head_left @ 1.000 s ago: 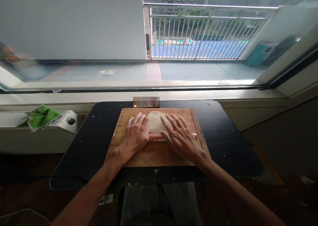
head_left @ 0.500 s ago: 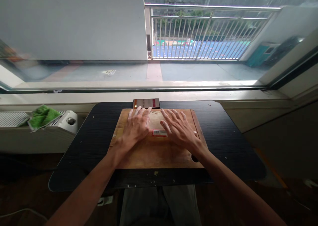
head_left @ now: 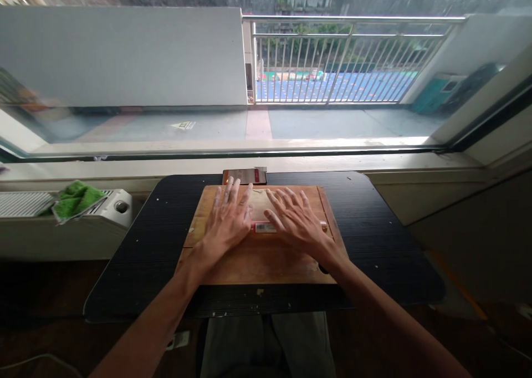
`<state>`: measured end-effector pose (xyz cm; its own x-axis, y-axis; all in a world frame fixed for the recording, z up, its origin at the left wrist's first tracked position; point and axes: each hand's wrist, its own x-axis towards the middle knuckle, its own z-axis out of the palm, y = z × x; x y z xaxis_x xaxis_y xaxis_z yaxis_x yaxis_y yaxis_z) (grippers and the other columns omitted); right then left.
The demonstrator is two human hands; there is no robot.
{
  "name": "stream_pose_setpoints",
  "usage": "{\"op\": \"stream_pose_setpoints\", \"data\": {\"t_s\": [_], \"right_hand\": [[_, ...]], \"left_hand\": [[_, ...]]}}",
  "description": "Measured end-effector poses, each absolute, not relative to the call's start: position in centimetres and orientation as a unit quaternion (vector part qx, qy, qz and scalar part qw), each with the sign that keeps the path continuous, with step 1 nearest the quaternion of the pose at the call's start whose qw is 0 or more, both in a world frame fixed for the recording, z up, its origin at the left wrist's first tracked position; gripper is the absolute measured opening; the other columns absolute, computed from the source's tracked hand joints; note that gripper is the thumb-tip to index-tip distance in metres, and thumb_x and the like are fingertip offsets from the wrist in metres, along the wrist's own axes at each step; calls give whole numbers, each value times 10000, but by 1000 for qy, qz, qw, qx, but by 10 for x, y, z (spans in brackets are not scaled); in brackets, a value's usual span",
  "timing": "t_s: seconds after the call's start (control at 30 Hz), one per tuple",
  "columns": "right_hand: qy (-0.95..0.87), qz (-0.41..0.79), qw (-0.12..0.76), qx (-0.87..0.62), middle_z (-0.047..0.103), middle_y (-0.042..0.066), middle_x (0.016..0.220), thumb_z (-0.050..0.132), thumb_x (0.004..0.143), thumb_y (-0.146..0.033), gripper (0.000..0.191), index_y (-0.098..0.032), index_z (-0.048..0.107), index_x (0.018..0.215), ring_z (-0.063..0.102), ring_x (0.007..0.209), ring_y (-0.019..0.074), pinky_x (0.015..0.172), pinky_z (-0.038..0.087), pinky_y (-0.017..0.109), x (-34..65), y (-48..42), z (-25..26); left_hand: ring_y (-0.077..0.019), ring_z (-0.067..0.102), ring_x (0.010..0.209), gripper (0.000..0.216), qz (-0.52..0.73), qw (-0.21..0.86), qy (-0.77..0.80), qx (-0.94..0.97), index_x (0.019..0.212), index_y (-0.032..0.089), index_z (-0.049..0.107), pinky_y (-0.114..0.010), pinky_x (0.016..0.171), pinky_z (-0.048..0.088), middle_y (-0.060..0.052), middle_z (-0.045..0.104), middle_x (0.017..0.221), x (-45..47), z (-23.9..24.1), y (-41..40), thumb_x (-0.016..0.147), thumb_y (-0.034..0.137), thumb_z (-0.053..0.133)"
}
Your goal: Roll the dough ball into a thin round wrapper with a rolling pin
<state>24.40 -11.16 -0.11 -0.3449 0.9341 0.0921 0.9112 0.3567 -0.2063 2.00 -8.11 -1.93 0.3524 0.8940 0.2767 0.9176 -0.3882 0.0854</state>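
Observation:
A flat, pale sheet of dough (head_left: 260, 199) lies on a wooden cutting board (head_left: 257, 264). Across its near side runs a rolling pin (head_left: 265, 228) with a red-and-white label; most of its length is hidden under my hands. My left hand (head_left: 228, 214) rests palm down over the pin's left part, fingers stretched forward and apart. On the right part lies my right hand (head_left: 293, 216), also flat, its fingers extended and its thumb toward the middle. Both hands have white powder on the fingers. One end of the pin shows just past my right hand.
The board sits on a black table (head_left: 369, 239). A phone (head_left: 245, 176) lies behind the board, by the window sill (head_left: 311, 162). To the left, a green cloth (head_left: 78, 200) hangs on a white radiator (head_left: 120, 206). A large window stands ahead.
The rolling pin has turned a little toward me under my palms, showing more of its label. My left fingers have spread wider. The view has shifted slightly upward.

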Motion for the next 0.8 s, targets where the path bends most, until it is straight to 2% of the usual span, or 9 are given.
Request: {"op": "stream_pose_setpoints", "data": {"t_s": [0.13, 0.23, 0.57, 0.67, 0.8], "right_hand": [[-811, 23, 115, -573, 457, 134, 1803, 270, 1204, -584, 708, -229, 331, 1813, 304, 1725, 346, 1412, 171, 669, 240, -124, -4], [-800, 19, 123, -587, 442, 125, 1814, 293, 1199, -595, 715, -261, 276, 1831, 298, 1724, 367, 1399, 184, 698, 240, -115, -4], [-787, 52, 146, -597, 477, 171, 1785, 213, 1209, -580, 704, -243, 311, 1819, 378, 1675, 394, 1358, 233, 767, 246, -58, 2], [-794, 78, 118, -591, 411, 153, 1827, 200, 1203, -620, 718, -276, 278, 1829, 304, 1715, 404, 1341, 237, 797, 246, -69, -1], [-810, 71, 100, -574, 327, 132, 1866, 233, 1199, -638, 748, -263, 203, 1845, 207, 1753, 372, 1387, 173, 734, 243, -98, -3]], "left_hand": [[-344, 199, 1767, 636, -166, 56, -543, -821, 1753, 224, 421, -653, 1415, 247, -154, 383, 1839, 19, -16, -97, 1129, 346, 419], [-341, 213, 1764, 622, -173, 53, -542, -821, 1740, 221, 440, -659, 1412, 239, -155, 419, 1821, 21, -14, -85, 1130, 334, 402], [-381, 316, 1726, 618, -120, -16, -598, -792, 1694, 113, 491, -668, 1360, 341, -246, 468, 1769, 38, -8, -20, 1156, 378, 343], [-360, 308, 1732, 623, -108, -17, -579, -808, 1726, 166, 459, -659, 1376, 316, -206, 444, 1796, 35, -13, -30, 1166, 409, 332], [-346, 291, 1740, 631, -114, 3, -565, -817, 1771, 246, 395, -640, 1386, 309, -162, 414, 1823, 26, -20, -65, 1166, 417, 345]]}}
